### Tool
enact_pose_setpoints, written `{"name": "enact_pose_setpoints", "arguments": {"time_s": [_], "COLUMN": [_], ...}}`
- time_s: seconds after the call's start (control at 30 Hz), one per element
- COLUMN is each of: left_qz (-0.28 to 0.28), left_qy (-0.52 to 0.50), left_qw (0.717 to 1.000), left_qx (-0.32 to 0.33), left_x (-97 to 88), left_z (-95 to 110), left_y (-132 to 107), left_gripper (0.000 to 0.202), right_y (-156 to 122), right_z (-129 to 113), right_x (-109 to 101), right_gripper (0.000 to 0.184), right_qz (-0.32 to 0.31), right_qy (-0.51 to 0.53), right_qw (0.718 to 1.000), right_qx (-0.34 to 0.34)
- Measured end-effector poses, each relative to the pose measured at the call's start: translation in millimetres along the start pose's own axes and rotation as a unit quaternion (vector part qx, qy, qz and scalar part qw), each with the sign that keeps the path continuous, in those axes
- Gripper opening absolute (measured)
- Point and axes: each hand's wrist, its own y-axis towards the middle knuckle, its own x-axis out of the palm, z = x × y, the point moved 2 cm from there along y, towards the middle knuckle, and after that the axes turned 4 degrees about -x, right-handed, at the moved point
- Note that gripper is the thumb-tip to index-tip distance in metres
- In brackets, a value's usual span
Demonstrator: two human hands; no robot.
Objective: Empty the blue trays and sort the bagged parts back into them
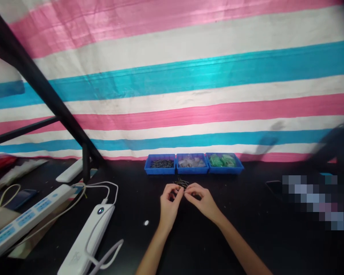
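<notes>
My left hand [171,200] and my right hand [200,198] meet fingertip to fingertip over the black table. Thumb and fingers are pinched on both, and whatever lies between them is too small to make out. Just beyond the fingertips is a small loose pile of thin screws [182,182]. Behind it stand three blue bins in a row. Dark screws fill the left bin [159,171], clear plastic bags lie in the middle bin [192,171], and green bags lie in the right bin [225,170].
To the left are a white power bank [87,238] with a looping cable and a long power strip [28,219]. A small white disc [146,222] lies left of my hands. At the right rests a dark phone-like object [274,187]. A striped sheet [189,88] hangs behind, with a black frame bar [46,91].
</notes>
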Motion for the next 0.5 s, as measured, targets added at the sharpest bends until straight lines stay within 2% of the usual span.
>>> {"name": "enact_pose_setpoints", "arguments": {"time_s": [0.17, 0.27, 0.4, 0.5], "left_qz": [0.003, 0.024, 0.076, 0.093], "left_qy": [0.008, 0.031, 0.038, 0.024], "left_qw": [1.0, 0.999, 0.996, 0.995], "left_qx": [0.019, 0.024, 0.012, 0.004], "left_x": [0.2, -1.4, -9.8, -15.6], "left_z": [7.9, 8.5, 7.8, 8.6], "left_y": [-3.1, -4.0, -2.0, -0.7], "left_gripper": [0.009, 0.01, 0.011, 0.012], "right_y": [4.6, 7.8, 14.4, 21.2], "right_z": [2.2, 5.9, 14.0, 15.0], "right_x": [-2.8, -4.2, -11.4, -11.5], "right_gripper": [0.018, 0.022, 0.029, 0.029], "right_qz": [0.046, 0.07, 0.133, 0.12], "right_qy": [0.096, 0.129, 0.116, 0.083], "right_qw": [0.993, 0.983, 0.975, 0.981], "right_qx": [0.055, 0.106, 0.132, 0.126]}}
